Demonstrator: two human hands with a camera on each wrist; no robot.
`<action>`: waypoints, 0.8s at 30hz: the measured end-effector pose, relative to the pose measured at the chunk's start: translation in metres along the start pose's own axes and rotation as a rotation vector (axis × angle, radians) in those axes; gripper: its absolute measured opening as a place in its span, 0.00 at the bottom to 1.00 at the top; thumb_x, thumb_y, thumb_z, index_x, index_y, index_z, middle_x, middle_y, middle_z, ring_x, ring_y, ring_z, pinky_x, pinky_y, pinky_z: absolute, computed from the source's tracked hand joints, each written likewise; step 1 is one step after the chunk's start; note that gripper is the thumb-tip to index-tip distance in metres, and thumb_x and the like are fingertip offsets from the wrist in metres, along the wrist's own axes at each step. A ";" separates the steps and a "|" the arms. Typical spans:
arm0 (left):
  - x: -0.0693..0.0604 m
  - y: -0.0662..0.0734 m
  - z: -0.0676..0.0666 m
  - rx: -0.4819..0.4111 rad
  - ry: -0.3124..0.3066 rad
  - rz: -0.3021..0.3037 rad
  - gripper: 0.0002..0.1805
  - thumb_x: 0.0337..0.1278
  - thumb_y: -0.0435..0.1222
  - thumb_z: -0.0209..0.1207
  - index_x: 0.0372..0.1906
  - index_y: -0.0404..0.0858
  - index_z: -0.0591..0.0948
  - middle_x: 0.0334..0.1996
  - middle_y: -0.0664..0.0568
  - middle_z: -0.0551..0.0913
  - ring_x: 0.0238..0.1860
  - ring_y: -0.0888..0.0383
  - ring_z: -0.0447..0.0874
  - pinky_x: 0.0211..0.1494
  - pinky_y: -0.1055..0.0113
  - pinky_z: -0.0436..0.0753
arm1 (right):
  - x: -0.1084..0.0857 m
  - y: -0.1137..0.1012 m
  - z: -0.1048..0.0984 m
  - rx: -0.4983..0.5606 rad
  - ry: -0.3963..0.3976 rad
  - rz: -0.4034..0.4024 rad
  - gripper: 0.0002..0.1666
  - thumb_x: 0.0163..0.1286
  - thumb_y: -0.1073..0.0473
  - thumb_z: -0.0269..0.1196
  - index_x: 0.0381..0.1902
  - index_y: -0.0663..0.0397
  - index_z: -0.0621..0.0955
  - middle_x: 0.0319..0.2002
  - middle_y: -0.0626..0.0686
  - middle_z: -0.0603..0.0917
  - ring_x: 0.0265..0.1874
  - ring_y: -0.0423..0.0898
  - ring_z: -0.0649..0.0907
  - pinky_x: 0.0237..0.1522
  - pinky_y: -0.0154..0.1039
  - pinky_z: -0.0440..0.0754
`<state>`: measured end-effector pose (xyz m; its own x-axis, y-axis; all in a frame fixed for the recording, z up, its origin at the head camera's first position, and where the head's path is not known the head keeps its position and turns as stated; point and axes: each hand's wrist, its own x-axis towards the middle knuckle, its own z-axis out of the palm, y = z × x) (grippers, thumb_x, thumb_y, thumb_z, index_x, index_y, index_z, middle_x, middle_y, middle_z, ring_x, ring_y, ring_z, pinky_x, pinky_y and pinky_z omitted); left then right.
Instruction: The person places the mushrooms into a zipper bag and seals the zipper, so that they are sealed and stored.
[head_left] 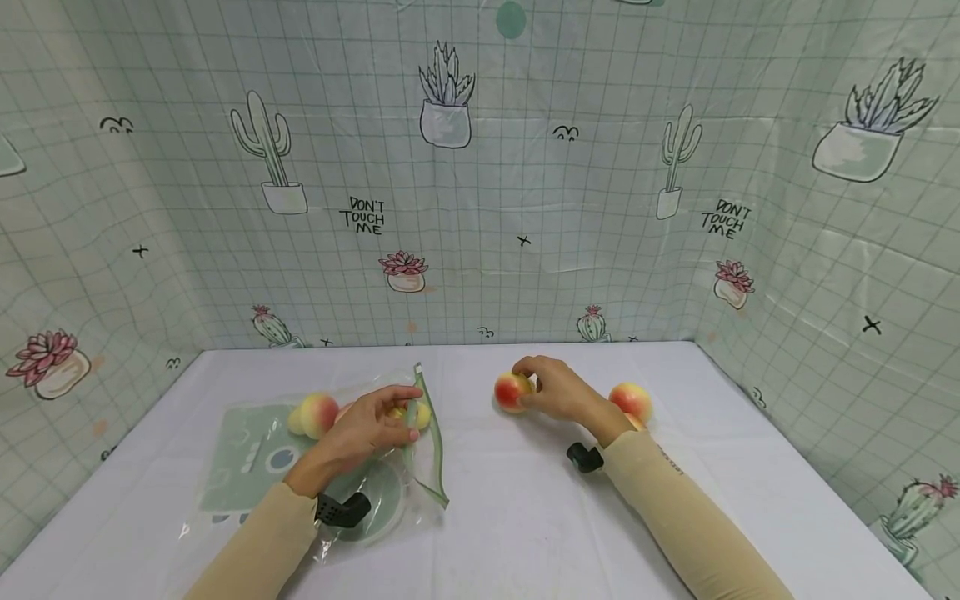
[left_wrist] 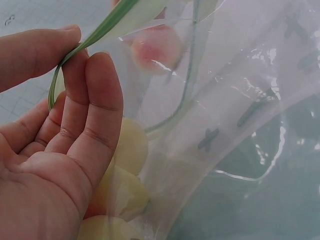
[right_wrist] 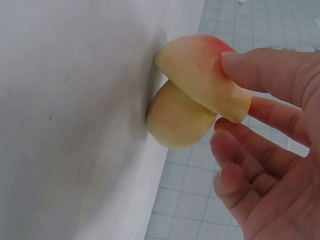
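Observation:
My left hand (head_left: 366,429) pinches the green-edged mouth (left_wrist: 105,27) of a clear plastic bag (left_wrist: 240,60) between thumb and fingers. Inside the bag lie several yellow and red peaches (head_left: 320,414), partly behind that hand. Right of the bag's mouth, my right hand (head_left: 558,390) holds a red and yellow peach (head_left: 510,392) between thumb and fingers, at the tabletop. The right wrist view shows this peach (right_wrist: 200,75) with its cleft facing the camera; some of the fingers (right_wrist: 237,190) stand off it.
More peaches (head_left: 631,402) lie beside my right forearm, one partly hidden by it. The bag's green printed part (head_left: 240,458) spreads flat over the left of the white table (head_left: 510,533). A patterned curtain (head_left: 480,183) stands behind and at both sides.

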<state>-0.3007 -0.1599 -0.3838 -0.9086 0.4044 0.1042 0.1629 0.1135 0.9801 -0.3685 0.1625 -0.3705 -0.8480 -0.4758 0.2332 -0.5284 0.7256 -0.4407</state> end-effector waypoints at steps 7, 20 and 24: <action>0.000 0.000 0.000 0.013 0.001 0.005 0.35 0.48 0.24 0.66 0.64 0.26 0.67 0.50 0.41 0.67 0.40 0.56 0.70 0.35 0.72 0.79 | -0.002 0.000 0.002 -0.037 0.002 -0.013 0.25 0.58 0.61 0.66 0.55 0.52 0.77 0.53 0.55 0.77 0.56 0.54 0.74 0.60 0.51 0.68; -0.001 -0.001 -0.001 -0.002 -0.013 0.006 0.36 0.48 0.24 0.66 0.64 0.26 0.66 0.49 0.41 0.66 0.38 0.58 0.70 0.35 0.72 0.79 | -0.004 -0.001 0.006 -0.025 -0.038 -0.040 0.32 0.58 0.62 0.66 0.61 0.52 0.73 0.53 0.54 0.78 0.53 0.52 0.76 0.58 0.51 0.70; -0.001 0.000 -0.001 -0.020 -0.024 0.009 0.36 0.48 0.24 0.66 0.64 0.25 0.65 0.50 0.40 0.67 0.36 0.60 0.71 0.34 0.73 0.79 | -0.004 -0.002 0.006 -0.029 -0.032 -0.015 0.31 0.57 0.60 0.68 0.60 0.49 0.74 0.47 0.54 0.77 0.49 0.51 0.75 0.54 0.50 0.72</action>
<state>-0.3001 -0.1612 -0.3835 -0.8975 0.4274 0.1089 0.1629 0.0918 0.9824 -0.3635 0.1598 -0.3759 -0.8386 -0.5021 0.2115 -0.5423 0.7322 -0.4121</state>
